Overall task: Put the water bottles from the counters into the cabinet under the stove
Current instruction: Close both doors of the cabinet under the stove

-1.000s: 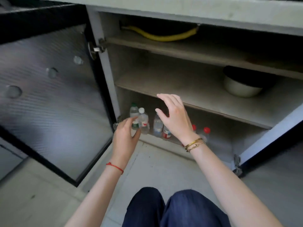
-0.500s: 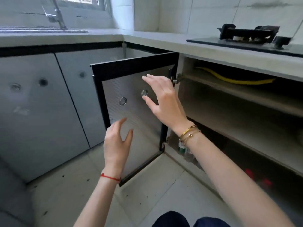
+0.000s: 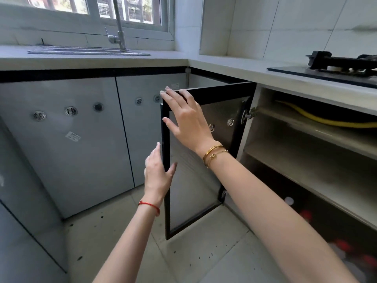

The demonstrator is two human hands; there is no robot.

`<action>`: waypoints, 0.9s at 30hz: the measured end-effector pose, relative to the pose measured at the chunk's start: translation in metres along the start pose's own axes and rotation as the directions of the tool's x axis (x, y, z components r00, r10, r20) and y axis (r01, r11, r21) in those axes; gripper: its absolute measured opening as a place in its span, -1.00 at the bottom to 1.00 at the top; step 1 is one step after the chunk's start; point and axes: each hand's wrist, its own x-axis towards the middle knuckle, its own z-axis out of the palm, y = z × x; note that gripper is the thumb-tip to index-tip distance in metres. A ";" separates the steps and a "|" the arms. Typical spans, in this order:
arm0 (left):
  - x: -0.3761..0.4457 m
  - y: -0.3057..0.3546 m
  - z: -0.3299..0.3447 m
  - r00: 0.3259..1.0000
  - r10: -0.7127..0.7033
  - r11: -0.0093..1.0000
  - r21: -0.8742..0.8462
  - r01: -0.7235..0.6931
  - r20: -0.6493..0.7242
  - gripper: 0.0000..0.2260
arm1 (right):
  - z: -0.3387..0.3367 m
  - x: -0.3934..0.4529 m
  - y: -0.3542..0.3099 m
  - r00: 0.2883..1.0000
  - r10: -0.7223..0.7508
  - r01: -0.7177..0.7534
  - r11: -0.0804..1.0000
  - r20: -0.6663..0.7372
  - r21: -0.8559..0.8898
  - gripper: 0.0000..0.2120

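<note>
The cabinet under the stove stands open, its black-framed door (image 3: 204, 160) swung out toward me. My right hand (image 3: 184, 121) is spread flat on the door's upper outer corner, fingers apart. My left hand (image 3: 158, 172) is at the door's free vertical edge, fingers on the outer side and thumb on the inner face; how firm the hold is I cannot tell. Blurred water bottles with red caps (image 3: 306, 215) and a white cap (image 3: 289, 200) stand on the cabinet's bottom level at lower right, partly hidden by my right forearm.
A gas stove (image 3: 336, 65) sits on the counter (image 3: 234, 67) above the cabinet. A yellow hose (image 3: 318, 120) lies on the top shelf. At the left are a sink with a tap (image 3: 119, 33) and closed grey cabinet doors (image 3: 71, 139). Tiled floor lies below.
My view lifted from the bottles inside the cabinet up to the counters. Both hands left the cabinet interior and moved left onto the open door's edge.
</note>
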 end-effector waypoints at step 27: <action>-0.086 0.044 0.049 0.828 0.548 0.795 -0.381 -0.472 0.119 -0.56 | -0.112 -0.122 0.052 0.979 -0.070 0.027 0.975 -0.189 -0.221 -0.47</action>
